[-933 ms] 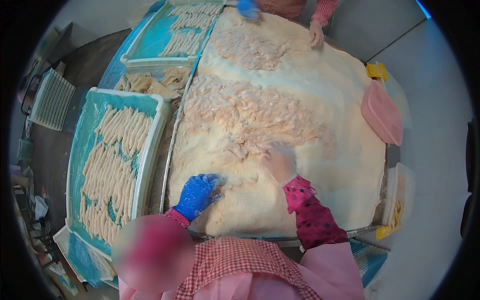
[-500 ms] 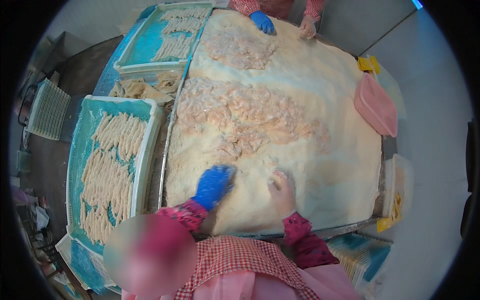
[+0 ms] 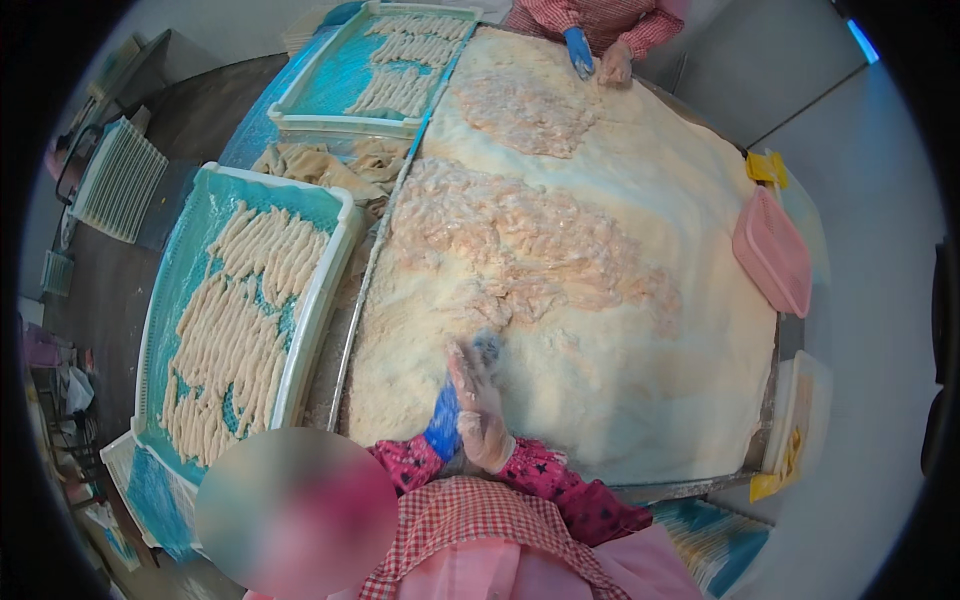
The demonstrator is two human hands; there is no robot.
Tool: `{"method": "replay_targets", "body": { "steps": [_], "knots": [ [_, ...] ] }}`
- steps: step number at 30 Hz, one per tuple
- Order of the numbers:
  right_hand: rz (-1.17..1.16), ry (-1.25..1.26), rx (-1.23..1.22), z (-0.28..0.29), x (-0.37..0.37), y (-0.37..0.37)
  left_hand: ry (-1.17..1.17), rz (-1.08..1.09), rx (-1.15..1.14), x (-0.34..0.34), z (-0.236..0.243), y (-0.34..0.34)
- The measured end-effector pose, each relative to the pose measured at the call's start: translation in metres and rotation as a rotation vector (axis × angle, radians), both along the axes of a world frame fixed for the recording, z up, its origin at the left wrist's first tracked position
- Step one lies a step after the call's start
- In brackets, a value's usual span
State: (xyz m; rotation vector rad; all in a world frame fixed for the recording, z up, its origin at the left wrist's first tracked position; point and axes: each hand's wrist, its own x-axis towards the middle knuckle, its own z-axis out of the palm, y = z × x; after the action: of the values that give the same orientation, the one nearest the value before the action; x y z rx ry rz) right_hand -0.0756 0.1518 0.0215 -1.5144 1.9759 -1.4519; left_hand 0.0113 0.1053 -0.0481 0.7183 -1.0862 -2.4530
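My left hand [image 3: 443, 422], in a blue glove dusted with white powder, stands against my right hand [image 3: 482, 412] in a thin clear glove. Both are palm to palm above the near left part of the powder-covered table. The right fingers are stretched out and cover much of the left hand, whose powdery fingertips show just beyond. What lies between the palms, if anything, is hidden. Just past my fingers spreads a heap of pale pink raw meat pieces [image 3: 530, 240], partly coated in the powder [image 3: 620, 400].
On the left, a white-rimmed tray [image 3: 335, 262] with a blue-green liner holds rows of coated strips. A similar tray [image 3: 290, 122] stands farther off, with crumpled cloth [image 3: 310, 165] between. A pink basket [image 3: 772, 250] sits at the right edge. Across the table, a co-worker's hands [image 3: 597, 62] work.
My hands were apart over the powder; now they meet palm to palm, closer to me. The co-worker's hands have come closer together. The whole view has shifted slightly.
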Motion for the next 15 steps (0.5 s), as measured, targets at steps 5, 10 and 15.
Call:
{"method": "replay_targets", "body": {
  "steps": [5, 10, 15],
  "knots": [
    [-0.385, 0.089, 0.11, -0.025, -0.066, -0.015, 0.069, 0.139, 0.678, 0.003, 0.039, -0.05],
    [-0.228, 0.595, 0.33, -0.061, -0.091, -0.024, 0.532, 0.227, 0.592, 0.07, 0.07, -0.127],
    [-0.198, 0.39, 0.348, -0.048, -0.088, -0.019, 0.001, 0.988, -0.184, 0.234, 0.07, -0.25]
  ]
}}
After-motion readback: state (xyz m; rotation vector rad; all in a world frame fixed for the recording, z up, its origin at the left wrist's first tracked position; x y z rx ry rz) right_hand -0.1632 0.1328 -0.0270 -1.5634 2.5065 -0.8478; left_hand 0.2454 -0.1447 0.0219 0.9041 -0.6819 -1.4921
